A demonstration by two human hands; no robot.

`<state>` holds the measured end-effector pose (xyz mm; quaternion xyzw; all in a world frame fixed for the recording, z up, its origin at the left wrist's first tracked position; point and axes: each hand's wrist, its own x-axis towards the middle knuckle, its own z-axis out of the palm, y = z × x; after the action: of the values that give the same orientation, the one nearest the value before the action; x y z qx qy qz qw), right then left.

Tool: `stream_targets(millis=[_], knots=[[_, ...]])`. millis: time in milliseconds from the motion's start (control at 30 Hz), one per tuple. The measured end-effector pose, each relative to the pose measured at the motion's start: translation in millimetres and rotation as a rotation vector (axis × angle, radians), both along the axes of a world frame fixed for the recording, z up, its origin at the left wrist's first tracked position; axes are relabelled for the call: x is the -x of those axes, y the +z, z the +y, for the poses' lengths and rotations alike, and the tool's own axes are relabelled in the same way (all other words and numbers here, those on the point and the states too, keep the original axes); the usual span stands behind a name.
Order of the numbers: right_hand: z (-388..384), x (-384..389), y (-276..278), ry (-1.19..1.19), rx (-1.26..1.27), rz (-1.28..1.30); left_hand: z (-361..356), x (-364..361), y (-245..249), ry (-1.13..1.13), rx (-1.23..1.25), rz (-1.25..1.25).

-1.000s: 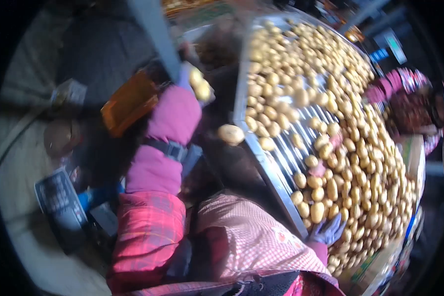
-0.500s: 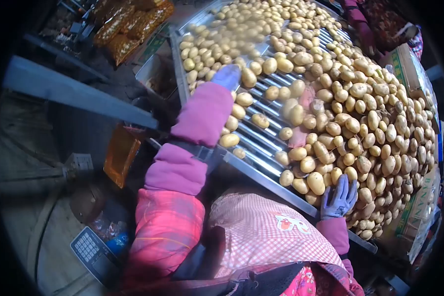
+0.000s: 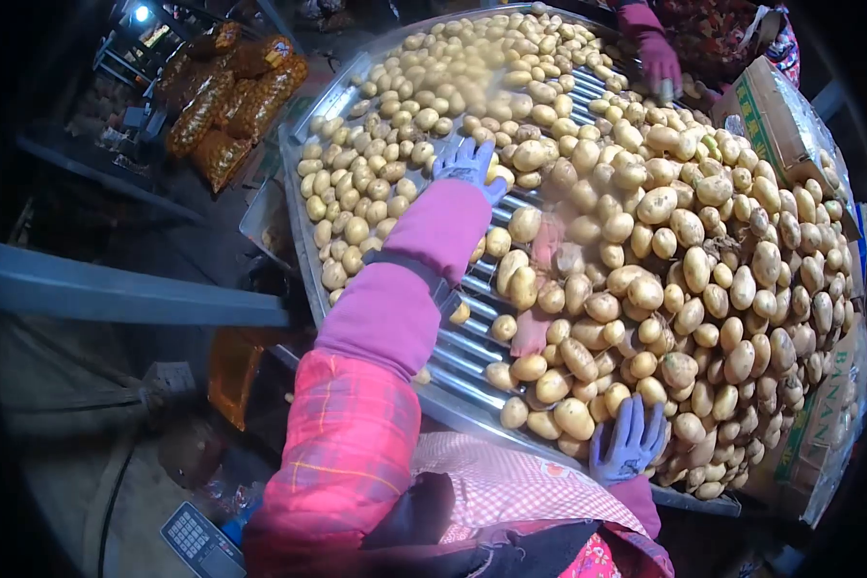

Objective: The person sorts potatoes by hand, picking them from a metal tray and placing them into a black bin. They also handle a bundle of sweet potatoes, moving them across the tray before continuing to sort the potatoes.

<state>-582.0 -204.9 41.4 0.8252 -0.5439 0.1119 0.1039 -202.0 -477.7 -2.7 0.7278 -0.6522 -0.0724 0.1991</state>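
A metal sorting table with a slatted rack (image 3: 443,371) carries many pale-yellow potatoes (image 3: 657,207). My left hand (image 3: 467,166), in a light purple glove, lies over the slats near the middle. Its fingers are spread against potatoes there, with none visibly gripped. My right hand (image 3: 630,441), gloved the same way, rests with fingers apart on the near edge of the big potato heap. Smaller potatoes (image 3: 356,193) cover the tray at the left. Strips of pink cloth or netting (image 3: 532,332) show among the potatoes on the slats.
A co-worker's gloved hand (image 3: 661,65) reaches in at the far edge. Cardboard boxes (image 3: 775,120) border the right side. Filled net bags (image 3: 236,106) stand at the back left. A metal beam (image 3: 135,287) crosses the left, and a keypad scale (image 3: 200,539) sits below.
My left hand has moved right and farther away across the slats, its fingers now spread. My right hand stays on the heap. The view has shifted, and a co-worker's hand now shows.
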Motion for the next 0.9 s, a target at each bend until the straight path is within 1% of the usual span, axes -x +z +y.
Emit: stream_targets(millis=[33,67,133,167,200,267,333,400,467,533,600,633,667,733,767,800,833,867,900], knots=[[-2,0,0,0.010,0.005,0.000,-11,3,1,0.051,0.006,0.031],[-5,-3,0,0.004,0.052,0.004,-20,4,2,0.046,0.013,0.032],[-9,-11,-3,-0.028,0.151,-0.035,-25,11,19,0.028,-0.308,-0.001],[-11,-12,-8,-0.013,0.230,-0.054,-29,13,-2,0.051,-0.188,-0.031],[-12,-15,-6,-0.031,0.225,-0.045,-36,15,-9,0.059,-0.180,-0.020],[-16,-20,-4,-0.027,0.263,-0.039,-47,11,-15,0.001,-0.039,-0.202],[-17,-21,-8,-0.021,0.308,-0.035,-49,6,-14,-0.033,-0.042,-0.216],[-16,-19,-9,-0.030,0.302,0.024,-49,3,-9,-0.103,-0.078,-0.144],[-14,-22,-5,-0.026,0.283,0.039,-42,-7,-5,-0.193,-0.084,-0.005],[-13,-23,-2,-0.012,0.261,0.047,-33,-16,-9,-0.246,-0.057,0.207],[-14,-24,-5,-0.031,0.305,0.024,-45,-13,-48,0.018,-0.046,0.514],[-15,-26,-6,-0.036,0.346,0.037,-39,-11,-33,0.105,-0.125,0.915],[-13,-27,-4,-0.016,0.342,0.036,-24,-13,-21,0.113,-0.013,1.050],[-12,-29,0,-0.025,0.311,0.052,13,-25,9,0.096,0.063,1.348],[-10,-26,0,-0.026,0.285,0.075,31,-37,10,0.073,0.049,1.575],[-10,-27,2,-0.008,0.285,0.071,62,-39,34,0.268,0.034,1.646],[-10,-29,6,0.018,0.280,0.059,90,-52,52,0.299,-0.034,1.609],[-10,-29,8,0.040,0.276,0.048,105,-69,24,0.306,0.060,1.535],[-10,-26,-2,0.050,0.341,0.027,137,-75,90,0.523,-0.125,1.483]])
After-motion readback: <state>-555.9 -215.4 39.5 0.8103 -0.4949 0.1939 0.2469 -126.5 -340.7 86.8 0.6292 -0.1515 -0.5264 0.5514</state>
